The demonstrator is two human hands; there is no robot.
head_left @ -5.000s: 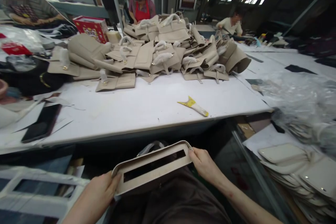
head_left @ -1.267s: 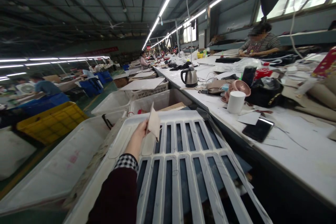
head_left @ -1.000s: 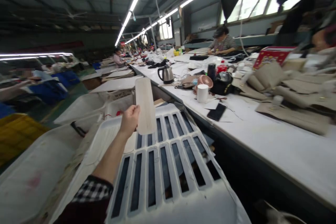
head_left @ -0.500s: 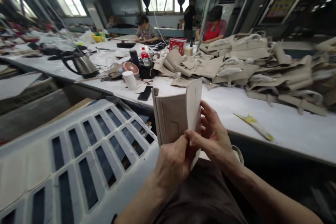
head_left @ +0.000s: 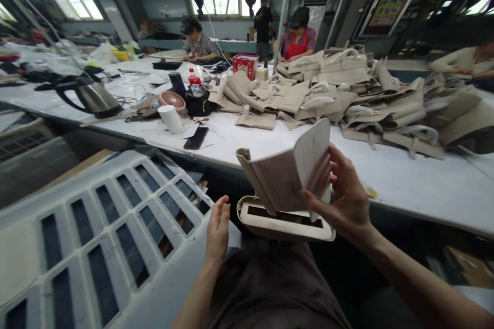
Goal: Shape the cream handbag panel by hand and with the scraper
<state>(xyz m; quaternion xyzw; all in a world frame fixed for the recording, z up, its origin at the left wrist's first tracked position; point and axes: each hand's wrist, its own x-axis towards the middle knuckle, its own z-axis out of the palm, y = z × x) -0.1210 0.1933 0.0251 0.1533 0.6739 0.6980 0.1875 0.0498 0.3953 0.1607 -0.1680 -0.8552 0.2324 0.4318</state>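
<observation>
My right hand (head_left: pixel 349 195) grips a beige folded leather piece (head_left: pixel 276 177) by its right side, thumb on the near face and fingers behind. The piece looks like a bag panel, with a small stitched rectangle, a rolled left edge and a paler flap (head_left: pixel 313 154) standing up. Directly below it, by my lap, sits a beige bag-like part (head_left: pixel 247 221) with a long dark slot in its top. The leather piece overlaps this slot; whether they touch I cannot tell. To the left, my left hand (head_left: pixel 218 229) is apart from the piece, fingers stretched out and holding nothing.
A white slatted plastic crate (head_left: pixel 127 200) fills the left. Across the white table (head_left: pixel 231 146) lie a phone (head_left: pixel 196 138), a white roll (head_left: pixel 170 119), a pink fan (head_left: pixel 172 101), a kettle (head_left: pixel 92 96) and a heap of beige bag parts (head_left: pixel 320 92). Several people are beyond.
My left hand has let go of the leather piece and moved left. My right hand holds it farther right and tilted, uncovering the slotted beige part below. The view has turned slightly right.
</observation>
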